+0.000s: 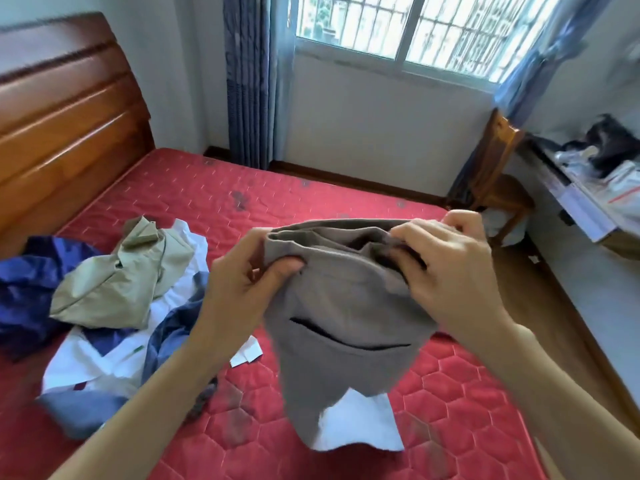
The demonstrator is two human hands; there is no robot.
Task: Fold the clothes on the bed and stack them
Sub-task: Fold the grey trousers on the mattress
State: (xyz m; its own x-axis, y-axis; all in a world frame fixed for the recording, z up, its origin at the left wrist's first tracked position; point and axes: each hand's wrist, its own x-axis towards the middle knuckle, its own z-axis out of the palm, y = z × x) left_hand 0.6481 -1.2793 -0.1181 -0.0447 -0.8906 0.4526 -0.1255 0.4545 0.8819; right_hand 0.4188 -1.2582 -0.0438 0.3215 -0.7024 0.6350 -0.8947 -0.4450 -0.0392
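Wooden headboard [65, 109] stands at the far left, with the red quilted bed [346, 209] running rightward from it. On the near left of the mattress lies an unfolded heap of clothes [114, 306]: a dark blue piece, a beige one on top, white and grey-blue ones under and beside it.

At centre the left hand [249, 275] pinches one side of the waistband of a pair of grey-brown trousers [346, 306], thumb in front and fingers curled behind. The right hand [446, 268] grips the other side of the waistband, fingers bunched over the cloth. The garment hangs in the air above the bed, a slit pocket showing, with a white piece [360, 424] lying beneath its lower end.

The cloth looks soft, light and limp, so it should drape and crease readily; the waistband corners seem the surest hold.

Bare mattress lies ahead and to the right of the hanging garment, room enough to lay it flat. The bed's right edge drops to a wooden floor, with a chair [498, 168] and a cluttered tabletop [581, 206] beyond.
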